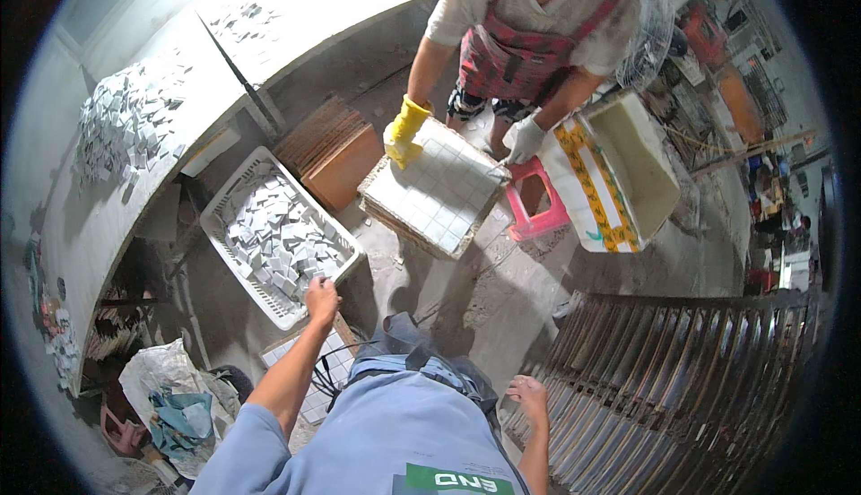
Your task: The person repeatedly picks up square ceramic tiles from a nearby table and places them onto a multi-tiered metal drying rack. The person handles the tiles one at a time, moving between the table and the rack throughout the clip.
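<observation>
Worktop, far left: Small white and grey tiles (134,127) lie heaped on a pale surface.
Basket, left: A white slotted basket (247,284) holds a jumble of loose tiles (278,226).
Left hand: The wearer's left hand (323,300) hovers at the basket's near right corner, fingers curled inward; whether they grasp a tile cannot be told.
Panel, near left: A gridded white panel (314,401) lies partly hidden beyond the left forearm.
Boards, centre: Brown boards (345,168) lean beside a stack (435,186) topped with squares in neat rows, where a co-worker's yellow glove (405,136) rests.
Right hand: Near the wearer's right side, the bare right hand (529,394) hangs with fingers loosely bent, nothing visible in them.
Stool and rack, right: A pink stool (538,217) stands beside a white box (641,195), far from a slatted rack (664,387) nearer the wearer.
Progress: The stack's top appears fully laid; the basket's tiles remain unsorted, apparently plenty left.
</observation>
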The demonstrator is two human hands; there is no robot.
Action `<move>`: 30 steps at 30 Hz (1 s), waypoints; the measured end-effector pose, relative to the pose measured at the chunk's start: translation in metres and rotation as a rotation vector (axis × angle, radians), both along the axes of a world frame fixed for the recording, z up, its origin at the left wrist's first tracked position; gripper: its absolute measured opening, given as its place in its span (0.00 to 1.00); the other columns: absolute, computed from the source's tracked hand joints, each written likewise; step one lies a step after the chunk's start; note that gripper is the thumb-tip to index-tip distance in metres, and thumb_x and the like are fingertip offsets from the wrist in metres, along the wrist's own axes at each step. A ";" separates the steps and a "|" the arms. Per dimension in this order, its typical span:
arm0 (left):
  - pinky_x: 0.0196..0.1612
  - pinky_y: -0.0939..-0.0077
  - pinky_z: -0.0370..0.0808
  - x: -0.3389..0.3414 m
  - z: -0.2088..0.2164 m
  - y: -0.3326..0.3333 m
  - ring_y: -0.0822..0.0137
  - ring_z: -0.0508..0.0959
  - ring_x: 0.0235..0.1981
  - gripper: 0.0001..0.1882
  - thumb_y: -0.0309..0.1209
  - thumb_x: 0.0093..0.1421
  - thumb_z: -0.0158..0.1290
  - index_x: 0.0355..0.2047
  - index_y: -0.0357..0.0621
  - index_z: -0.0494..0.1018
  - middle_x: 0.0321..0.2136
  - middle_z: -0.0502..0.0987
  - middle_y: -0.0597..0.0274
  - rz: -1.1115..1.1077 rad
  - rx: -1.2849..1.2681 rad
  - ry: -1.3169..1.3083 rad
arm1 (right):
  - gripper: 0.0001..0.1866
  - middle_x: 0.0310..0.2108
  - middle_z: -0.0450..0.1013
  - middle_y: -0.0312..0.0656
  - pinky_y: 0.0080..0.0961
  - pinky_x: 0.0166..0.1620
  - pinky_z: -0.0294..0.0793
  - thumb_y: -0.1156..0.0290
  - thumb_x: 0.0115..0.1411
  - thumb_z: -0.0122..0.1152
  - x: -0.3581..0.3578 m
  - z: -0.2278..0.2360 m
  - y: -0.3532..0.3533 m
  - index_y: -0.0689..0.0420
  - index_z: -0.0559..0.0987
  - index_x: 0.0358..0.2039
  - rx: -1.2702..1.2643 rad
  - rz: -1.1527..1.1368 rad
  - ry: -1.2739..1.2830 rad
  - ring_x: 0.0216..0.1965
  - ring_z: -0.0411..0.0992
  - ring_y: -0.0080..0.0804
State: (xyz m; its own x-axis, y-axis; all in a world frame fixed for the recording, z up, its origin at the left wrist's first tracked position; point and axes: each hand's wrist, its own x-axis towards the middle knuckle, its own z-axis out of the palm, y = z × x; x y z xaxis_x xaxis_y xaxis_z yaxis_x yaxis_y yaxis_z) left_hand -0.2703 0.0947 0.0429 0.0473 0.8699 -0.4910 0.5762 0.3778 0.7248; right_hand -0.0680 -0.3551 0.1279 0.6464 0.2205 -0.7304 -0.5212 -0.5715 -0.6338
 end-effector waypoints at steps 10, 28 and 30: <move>0.10 0.75 0.71 -0.100 -0.016 -0.008 0.66 0.72 0.12 0.12 0.33 0.57 0.40 0.33 0.35 0.65 0.21 0.71 0.53 0.413 -0.231 -0.141 | 0.09 0.25 0.72 0.46 0.23 0.21 0.72 0.74 0.56 0.48 0.025 -0.029 -0.004 0.66 0.71 0.35 -0.230 -0.064 0.258 0.21 0.73 0.33; 0.15 0.65 0.69 -0.042 -0.023 0.031 0.58 0.68 0.16 0.10 0.33 0.54 0.39 0.32 0.39 0.59 0.23 0.66 0.52 0.551 -0.295 -0.403 | 0.15 0.32 0.73 0.44 0.24 0.33 0.74 0.66 0.58 0.48 0.126 -0.043 0.085 0.64 0.72 0.40 -0.007 0.052 0.035 0.30 0.74 0.31; 0.16 0.67 0.69 -0.031 -0.014 0.037 0.59 0.68 0.16 0.09 0.33 0.55 0.39 0.30 0.39 0.59 0.22 0.65 0.55 0.547 -0.385 -0.358 | 0.15 0.31 0.73 0.44 0.24 0.32 0.74 0.66 0.58 0.48 0.114 -0.051 0.071 0.63 0.73 0.39 -0.042 -0.004 0.064 0.30 0.74 0.31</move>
State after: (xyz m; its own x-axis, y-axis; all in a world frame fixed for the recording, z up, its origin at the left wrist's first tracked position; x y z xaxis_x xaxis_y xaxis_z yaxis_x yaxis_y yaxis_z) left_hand -0.3010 0.1315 0.0291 -0.1286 0.5851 -0.8007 -0.0117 0.8065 0.5911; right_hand 0.0458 -0.2841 0.0770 0.5991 0.1862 -0.7787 -0.5622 -0.5947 -0.5748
